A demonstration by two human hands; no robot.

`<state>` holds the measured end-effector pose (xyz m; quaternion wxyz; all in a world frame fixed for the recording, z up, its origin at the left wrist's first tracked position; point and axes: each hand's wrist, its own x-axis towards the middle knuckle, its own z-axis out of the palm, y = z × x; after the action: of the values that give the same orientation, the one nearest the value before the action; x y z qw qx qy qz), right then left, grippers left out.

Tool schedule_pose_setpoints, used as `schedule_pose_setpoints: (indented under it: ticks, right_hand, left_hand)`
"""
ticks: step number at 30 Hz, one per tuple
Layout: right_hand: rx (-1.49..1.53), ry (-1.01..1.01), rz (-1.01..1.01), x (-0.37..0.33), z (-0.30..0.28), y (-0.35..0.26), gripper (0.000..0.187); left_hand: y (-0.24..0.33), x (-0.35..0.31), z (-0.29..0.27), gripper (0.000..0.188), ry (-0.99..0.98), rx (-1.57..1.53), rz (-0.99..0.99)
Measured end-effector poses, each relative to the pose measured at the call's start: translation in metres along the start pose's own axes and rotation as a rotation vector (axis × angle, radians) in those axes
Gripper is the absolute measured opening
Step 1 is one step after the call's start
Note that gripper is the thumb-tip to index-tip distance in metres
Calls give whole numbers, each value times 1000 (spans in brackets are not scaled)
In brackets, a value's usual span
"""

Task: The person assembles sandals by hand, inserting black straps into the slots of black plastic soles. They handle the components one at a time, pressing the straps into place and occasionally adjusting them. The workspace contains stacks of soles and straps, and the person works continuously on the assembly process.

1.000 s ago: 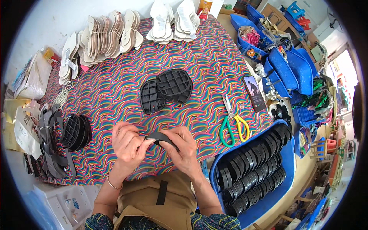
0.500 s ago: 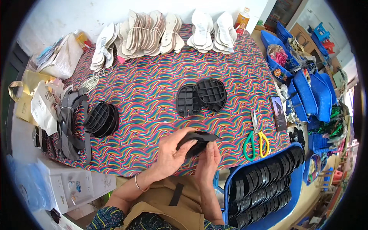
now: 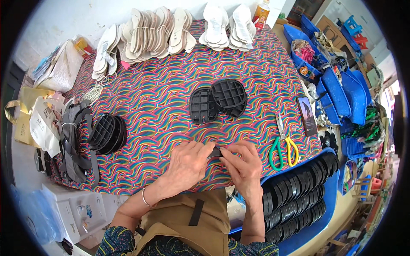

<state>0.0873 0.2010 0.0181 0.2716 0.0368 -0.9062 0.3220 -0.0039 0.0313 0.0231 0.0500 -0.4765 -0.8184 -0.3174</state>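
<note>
My left hand [image 3: 191, 161] and my right hand [image 3: 244, 164] meet near the table's front edge. Between their pinched fingertips is a black heel piece [image 3: 215, 152], of which only a small dark part shows; my fingers cover the rest. Beyond them lie several black heel pieces with gridded undersides [image 3: 203, 106], partly overlapping. To the left, another stack of black heel pieces [image 3: 107, 134] leans beside a tied bundle of dark grey strips [image 3: 73, 141]. Scissors with one green and one yellow handle [image 3: 283, 147] lie to the right of my right hand.
Bundled white insoles [image 3: 149, 34] line the table's back edge near a bottle [image 3: 261, 15]. A phone [image 3: 306, 116] rests at the right edge. Below it stands a blue crate [image 3: 333, 187] of black heel pieces. Bags [image 3: 45, 123] crowd the left side; blue baskets [image 3: 335, 96] stand beyond the table.
My right hand has shifted right and up, and its fingers have come over the black piece. My left hand has turned knuckles-up. The piece, mostly visible before, is now nearly hidden.
</note>
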Motion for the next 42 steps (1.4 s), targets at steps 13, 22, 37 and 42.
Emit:
schedule_pose_setpoints:
  ticks: [13, 22, 37, 42]
  right_hand:
    - [7, -14, -29, 6, 4, 14, 26]
    - [50, -55, 95, 0, -2, 18, 25]
    - [-44, -13, -49, -10, 12, 29, 28]
    - [-6, 42, -42, -18, 16, 32, 29]
  left_hand:
    - [0, 13, 4, 48, -72, 37, 79]
    - [2, 14, 2, 50, -98, 55, 79]
    - [2, 14, 4, 35, -26, -46, 64]
    - [8, 15, 5, 31, -58, -34, 16]
